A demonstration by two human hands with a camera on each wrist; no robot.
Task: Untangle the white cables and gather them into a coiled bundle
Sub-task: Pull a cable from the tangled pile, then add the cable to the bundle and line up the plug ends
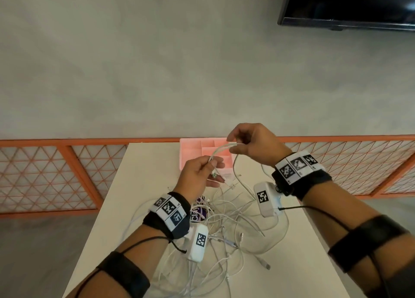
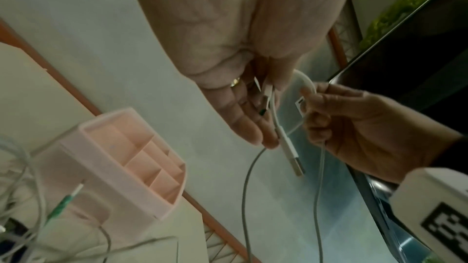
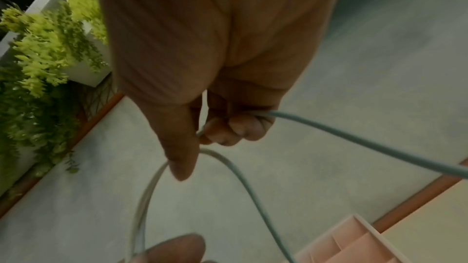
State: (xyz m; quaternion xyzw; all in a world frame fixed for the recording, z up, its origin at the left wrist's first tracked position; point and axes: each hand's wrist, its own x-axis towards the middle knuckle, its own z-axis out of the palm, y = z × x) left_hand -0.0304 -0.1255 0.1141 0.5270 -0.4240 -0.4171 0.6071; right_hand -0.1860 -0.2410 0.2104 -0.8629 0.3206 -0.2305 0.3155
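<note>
Fig.: one white cable (image 1: 221, 150) is held above the table (image 1: 143, 174), long axis running from left hand (image 1: 199, 174), nearer the person, up to right hand (image 1: 253, 144). L thumb and fingers pinch it by the USB plug (image 2: 291, 152); R fingers curl round a loop. Remaining tangle (image 1: 224, 230) lies below, between the wrists, near the pink organizer (image 1: 186, 154).

— Item: legible text, all views?
— One entry only. Purple card (image 1: 198, 210) lying among the white cables (image 1: 226, 235), just beside the left wrist band (image 1: 170, 210): white letters, partly covered, reading roughly "CLA"; the rest cannot be made out.
— Wrist bands and camera housings?
— Black-and-white square code markers, no readable words.
</note>
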